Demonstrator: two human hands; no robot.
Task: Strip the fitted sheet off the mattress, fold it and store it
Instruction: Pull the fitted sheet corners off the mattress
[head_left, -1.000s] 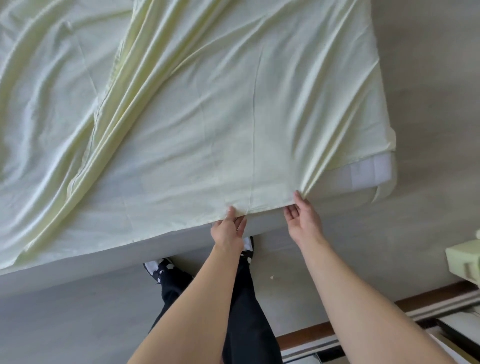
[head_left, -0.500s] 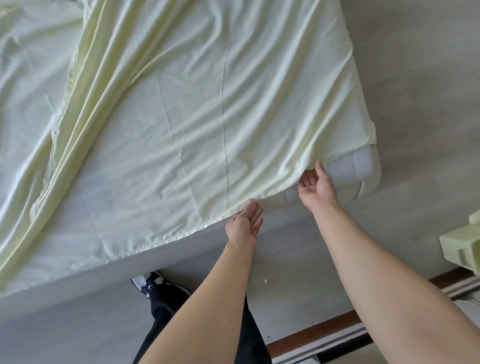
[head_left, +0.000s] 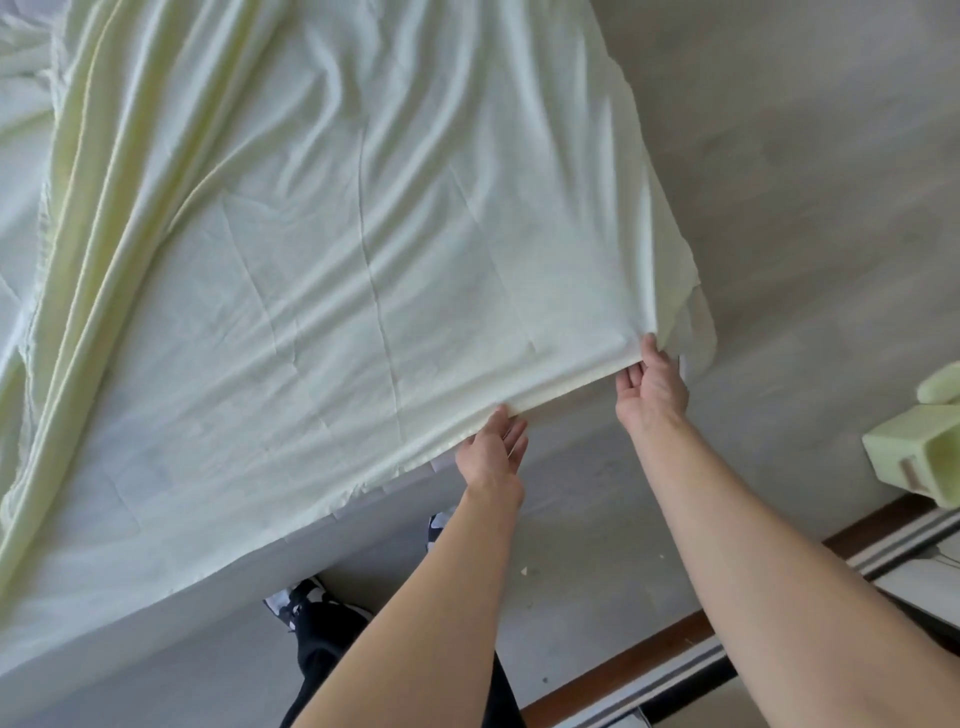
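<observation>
Pale yellow-green fitted cotton sheet lying loose and wrinkled over white mattress, near edge pinched up by left hand and right hand at 5 o'clock. Stripping partly done; folding, storing not yet. Hem between thumbs and fingers.

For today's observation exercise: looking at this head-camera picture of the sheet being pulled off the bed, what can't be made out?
- Left hand fingertips: head view, hidden under the sheet hem.
- Mattress corner beside the right hand: covered by lifted sheet.
- Green object: cut off by the right edge.
- Sheet's far end: cut off by the top edge.
</observation>
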